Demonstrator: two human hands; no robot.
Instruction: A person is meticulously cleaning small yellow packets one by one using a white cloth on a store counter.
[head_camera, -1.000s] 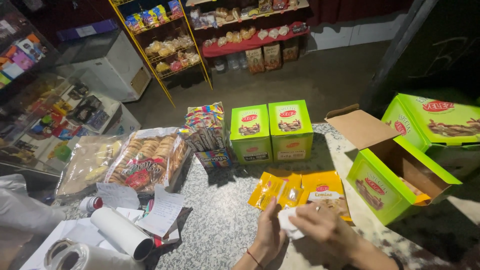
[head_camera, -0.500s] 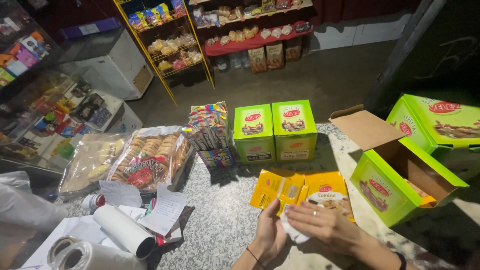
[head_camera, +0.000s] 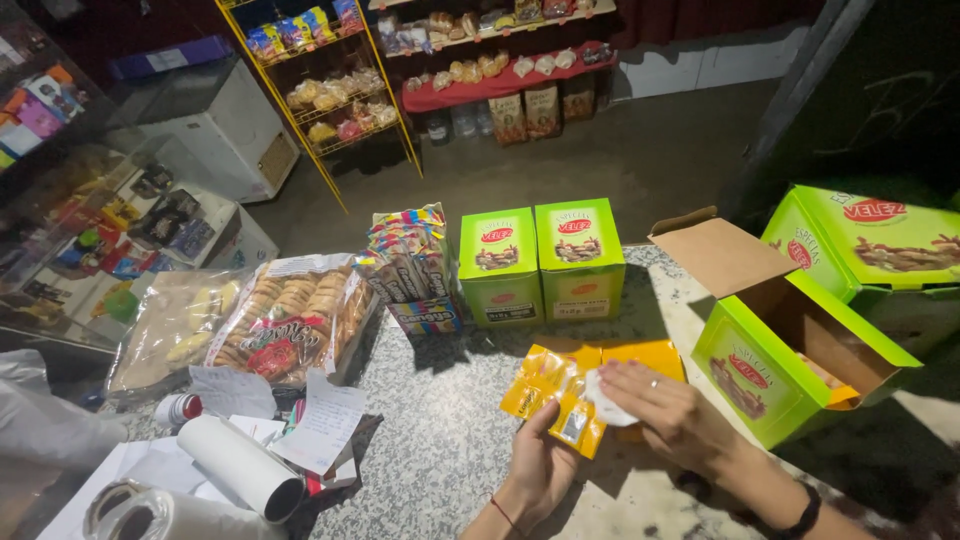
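A strip of yellow sachets (head_camera: 600, 375) lies on the speckled stone counter (head_camera: 440, 460) in front of me. My left hand (head_camera: 540, 465) grips the strip's near left end, thumb on a sachet. My right hand (head_camera: 670, 410) rests flat on the strip and pinches a small white scrap of paper (head_camera: 605, 400) against it. A ring is on one finger and a dark band on that wrist.
An open green carton (head_camera: 800, 360) stands at the right, a shut one (head_camera: 880, 250) behind it. Two small green boxes (head_camera: 540, 262) and a box of striped candy packs (head_camera: 415, 265) stand ahead. Bagged biscuits (head_camera: 290, 320), paper rolls (head_camera: 240, 465) and receipts lie left.
My left hand has slid onto the left end of the yellow strip and lifted it slightly. My right hand has moved up onto the strip with the white scrap.
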